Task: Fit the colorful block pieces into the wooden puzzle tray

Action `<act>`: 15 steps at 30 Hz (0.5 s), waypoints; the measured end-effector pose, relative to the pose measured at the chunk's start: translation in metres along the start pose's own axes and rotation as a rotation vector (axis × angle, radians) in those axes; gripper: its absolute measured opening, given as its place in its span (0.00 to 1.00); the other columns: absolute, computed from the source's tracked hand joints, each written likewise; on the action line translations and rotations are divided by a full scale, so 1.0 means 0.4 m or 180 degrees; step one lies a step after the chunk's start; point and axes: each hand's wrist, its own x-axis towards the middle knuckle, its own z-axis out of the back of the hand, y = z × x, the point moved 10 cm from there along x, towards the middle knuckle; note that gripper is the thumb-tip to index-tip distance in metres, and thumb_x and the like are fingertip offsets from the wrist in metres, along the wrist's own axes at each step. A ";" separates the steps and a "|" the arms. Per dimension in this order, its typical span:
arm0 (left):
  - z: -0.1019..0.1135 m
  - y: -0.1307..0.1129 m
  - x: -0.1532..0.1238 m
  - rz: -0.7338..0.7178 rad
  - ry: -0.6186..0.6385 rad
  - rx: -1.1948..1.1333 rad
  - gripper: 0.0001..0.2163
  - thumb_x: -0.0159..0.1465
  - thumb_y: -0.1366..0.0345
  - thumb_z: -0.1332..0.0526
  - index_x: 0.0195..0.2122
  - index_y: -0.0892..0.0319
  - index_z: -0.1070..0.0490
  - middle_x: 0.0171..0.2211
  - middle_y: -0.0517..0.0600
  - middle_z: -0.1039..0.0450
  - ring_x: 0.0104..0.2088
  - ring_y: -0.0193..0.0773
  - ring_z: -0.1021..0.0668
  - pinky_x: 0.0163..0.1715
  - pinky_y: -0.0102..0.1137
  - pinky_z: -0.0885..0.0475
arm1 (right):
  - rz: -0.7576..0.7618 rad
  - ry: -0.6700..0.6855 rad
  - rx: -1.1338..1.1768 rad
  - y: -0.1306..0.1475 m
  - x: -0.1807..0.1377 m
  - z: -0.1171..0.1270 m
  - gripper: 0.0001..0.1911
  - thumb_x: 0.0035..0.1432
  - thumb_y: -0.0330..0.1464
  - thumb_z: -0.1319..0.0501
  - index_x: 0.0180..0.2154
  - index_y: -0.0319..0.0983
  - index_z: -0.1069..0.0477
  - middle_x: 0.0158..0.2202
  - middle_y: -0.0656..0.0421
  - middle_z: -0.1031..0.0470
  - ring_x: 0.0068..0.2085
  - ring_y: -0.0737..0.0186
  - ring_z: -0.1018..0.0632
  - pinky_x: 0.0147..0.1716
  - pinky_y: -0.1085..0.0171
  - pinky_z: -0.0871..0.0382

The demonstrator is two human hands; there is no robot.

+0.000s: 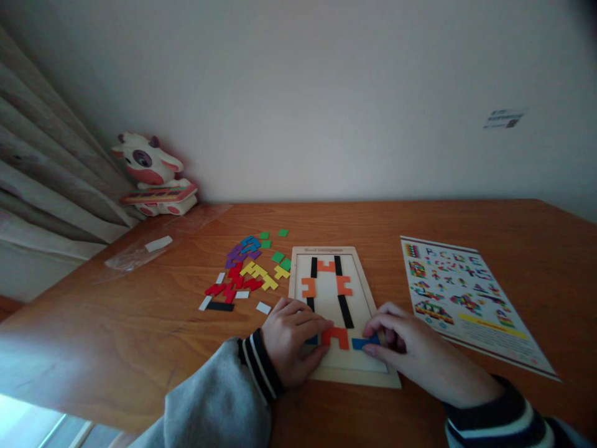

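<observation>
A wooden puzzle board [394,378] lies in front of me, with black bars [346,311] and orange notched pieces [344,285] set out in it. My right hand [396,336] pinches a blue puzzle piece [362,343] between thumb and fingers at the board's lower right. Over the lower left of the board, my left hand [293,342] has its fingers and thumb closed around another blue puzzle piece [311,340], partly hidden by the hand. Its fingertips touch a red-orange notched piece [336,338] between the two blue ones.
Loose coloured pieces [254,269] lie left of the board on the wooden table [186,348]. A printed pattern sheet [466,298] is at the right. Behind on the left stand a toy cow with a keyboard [158,177] and a clear plastic bag [128,261], beside a curtain [41,155].
</observation>
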 end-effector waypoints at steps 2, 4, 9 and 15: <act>-0.004 -0.001 0.000 -0.0028 -0.0027 0.0008 0.12 0.62 0.63 0.38 0.47 0.55 0.26 0.39 0.49 0.20 0.40 0.42 0.24 0.41 0.39 0.33 | 0.0013 -0.0006 0.0002 0.004 -0.001 -0.002 0.08 0.58 0.39 0.38 0.37 0.42 0.27 0.36 0.60 0.33 0.32 0.64 0.28 0.31 0.64 0.33; -0.007 -0.004 0.001 -0.0059 -0.0076 0.0015 0.11 0.63 0.62 0.37 0.46 0.55 0.26 0.39 0.48 0.20 0.39 0.41 0.23 0.40 0.38 0.34 | -0.0002 -0.0010 -0.0037 0.010 -0.002 -0.002 0.07 0.58 0.38 0.38 0.38 0.43 0.27 0.37 0.60 0.33 0.32 0.65 0.28 0.30 0.64 0.34; -0.008 -0.014 0.004 -0.0138 -0.0155 0.0048 0.09 0.64 0.61 0.37 0.44 0.56 0.25 0.37 0.47 0.20 0.38 0.39 0.23 0.38 0.36 0.34 | -0.0046 0.0012 -0.0154 0.026 0.001 0.002 0.06 0.58 0.37 0.38 0.37 0.43 0.26 0.36 0.60 0.34 0.31 0.66 0.29 0.31 0.64 0.34; -0.009 -0.001 -0.002 -0.0181 -0.0064 0.0043 0.10 0.64 0.60 0.38 0.46 0.55 0.26 0.39 0.48 0.20 0.40 0.40 0.23 0.40 0.36 0.34 | -0.0044 0.0056 -0.0158 0.021 0.001 -0.002 0.06 0.58 0.37 0.38 0.37 0.43 0.27 0.37 0.60 0.34 0.31 0.65 0.28 0.30 0.64 0.34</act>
